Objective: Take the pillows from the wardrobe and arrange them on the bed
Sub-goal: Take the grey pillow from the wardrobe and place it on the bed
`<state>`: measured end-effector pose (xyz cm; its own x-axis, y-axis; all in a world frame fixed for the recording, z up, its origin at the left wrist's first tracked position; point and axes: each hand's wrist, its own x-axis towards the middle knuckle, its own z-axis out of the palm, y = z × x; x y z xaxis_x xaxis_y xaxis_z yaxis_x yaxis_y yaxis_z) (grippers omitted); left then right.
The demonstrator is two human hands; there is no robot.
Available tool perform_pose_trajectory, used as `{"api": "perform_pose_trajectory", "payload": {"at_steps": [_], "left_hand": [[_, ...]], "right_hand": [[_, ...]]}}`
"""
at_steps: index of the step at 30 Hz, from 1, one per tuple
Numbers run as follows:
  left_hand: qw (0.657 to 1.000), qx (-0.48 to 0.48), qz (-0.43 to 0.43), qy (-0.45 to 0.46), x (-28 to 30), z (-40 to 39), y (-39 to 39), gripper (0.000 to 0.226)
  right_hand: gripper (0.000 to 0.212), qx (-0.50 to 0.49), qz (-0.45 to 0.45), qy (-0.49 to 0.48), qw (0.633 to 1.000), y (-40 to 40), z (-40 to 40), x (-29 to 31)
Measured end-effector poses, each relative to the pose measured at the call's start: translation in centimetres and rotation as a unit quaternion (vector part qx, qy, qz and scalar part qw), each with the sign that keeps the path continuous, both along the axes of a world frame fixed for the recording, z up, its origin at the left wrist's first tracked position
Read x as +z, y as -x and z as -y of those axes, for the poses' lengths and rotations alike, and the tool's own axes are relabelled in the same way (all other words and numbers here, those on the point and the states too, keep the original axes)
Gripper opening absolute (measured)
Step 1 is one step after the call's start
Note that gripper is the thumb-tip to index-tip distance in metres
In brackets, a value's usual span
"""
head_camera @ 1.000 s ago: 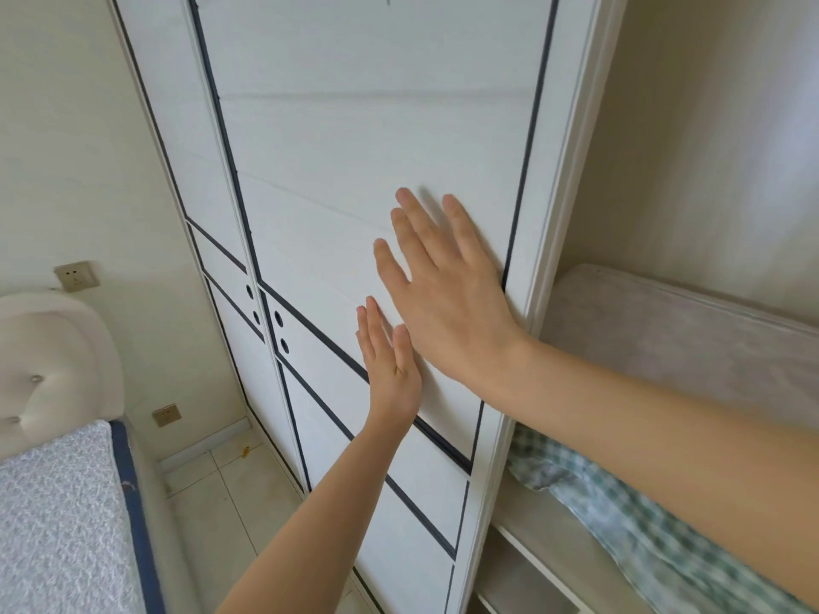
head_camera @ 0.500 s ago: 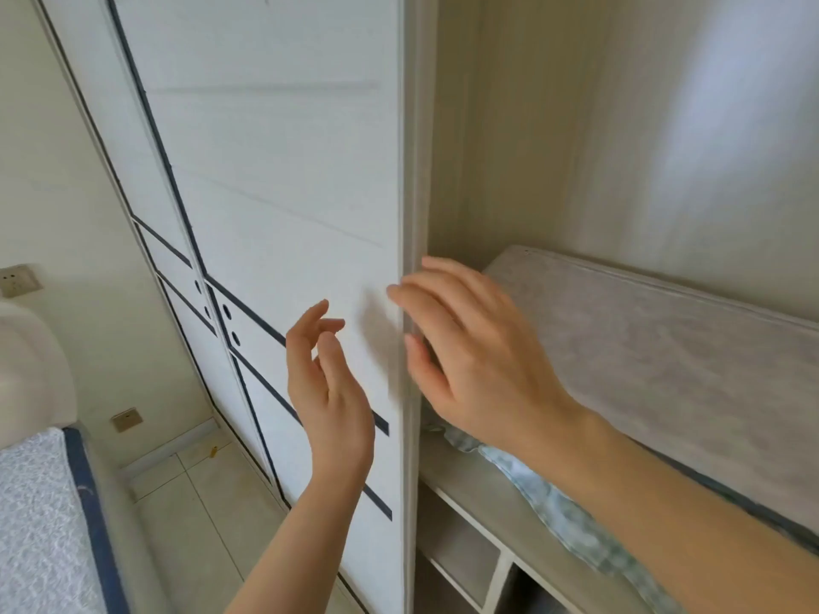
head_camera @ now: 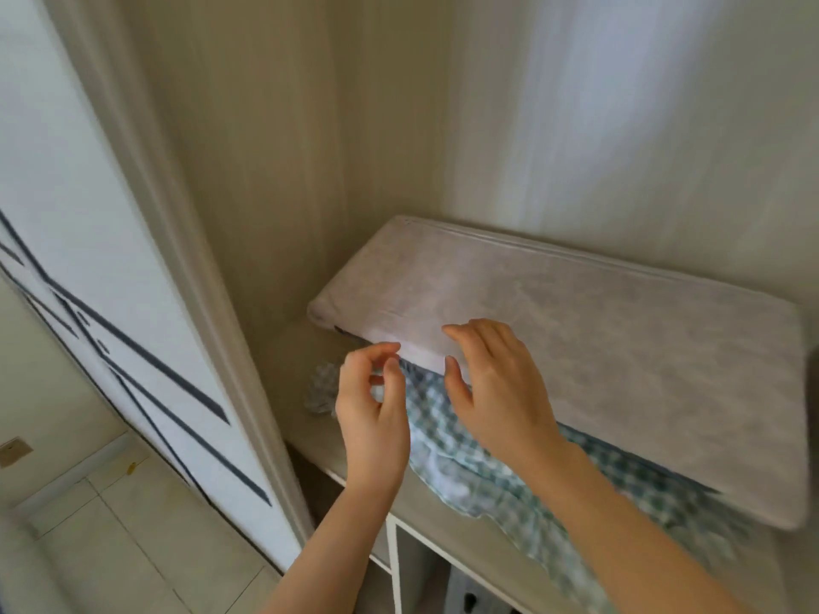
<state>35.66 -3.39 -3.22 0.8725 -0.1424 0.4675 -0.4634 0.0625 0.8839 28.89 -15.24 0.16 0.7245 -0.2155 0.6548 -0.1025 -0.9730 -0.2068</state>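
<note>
My 2 hands hover empty at the pillow's (head_camera: 576,347) near edge, left hand (head_camera: 372,418) loosely curled, right hand (head_camera: 496,392) spread with relaxed fingers. The pillow lies on the wardrobe shelf (head_camera: 354,458), over a checked cloth (head_camera: 509,471).
</note>
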Motion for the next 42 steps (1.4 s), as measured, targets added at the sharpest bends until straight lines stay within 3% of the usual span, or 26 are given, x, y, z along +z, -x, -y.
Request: {"api": "perform_pose_trajectory", "payload": {"at_steps": [5, 10, 13, 17, 20, 30, 39, 42], "left_hand": [[0.996, -0.052, -0.029, -0.066, -1.7, 5.3, -2.8, 0.023], [0.983, -0.046, 0.089, -0.154, -1.7, 10.2, -6.8, 0.025], [0.957, -0.086, 0.148, -0.232, -1.9, 13.2, -9.0, 0.033], [0.909, -0.133, 0.187, -0.348, -4.2, 14.7, -10.5, 0.054], [0.89, -0.119, 0.233, -0.374, -5.9, 14.6, -10.6, 0.056], [0.886, -0.078, 0.285, -0.357, -9.4, 13.5, -10.7, 0.056], [0.829, -0.033, 0.278, -0.484, -8.5, 12.5, -8.2, 0.05], [0.846, -0.052, 0.214, -0.486, -7.4, 12.1, -6.9, 0.057]], "right_hand": [[0.031, -0.08, -0.048, -0.016, 0.996, -2.1, 5.9, 0.2], [0.034, -0.148, -0.105, 0.005, 0.983, -6.1, 13.0, 1.5], [0.041, -0.202, -0.168, 0.038, 0.964, -8.2, 17.8, 2.1], [0.051, -0.294, -0.218, 0.011, 0.931, -9.5, 23.0, 1.7], [0.055, -0.321, -0.234, -0.002, 0.918, -9.9, 25.2, 1.3], [0.068, -0.355, -0.274, -0.019, 0.894, -11.2, 25.8, 1.8], [0.068, -0.354, -0.219, 0.057, 0.907, -8.6, 21.4, 3.4], [0.067, -0.338, -0.19, 0.08, 0.918, -7.2, 18.6, 4.5]]}}
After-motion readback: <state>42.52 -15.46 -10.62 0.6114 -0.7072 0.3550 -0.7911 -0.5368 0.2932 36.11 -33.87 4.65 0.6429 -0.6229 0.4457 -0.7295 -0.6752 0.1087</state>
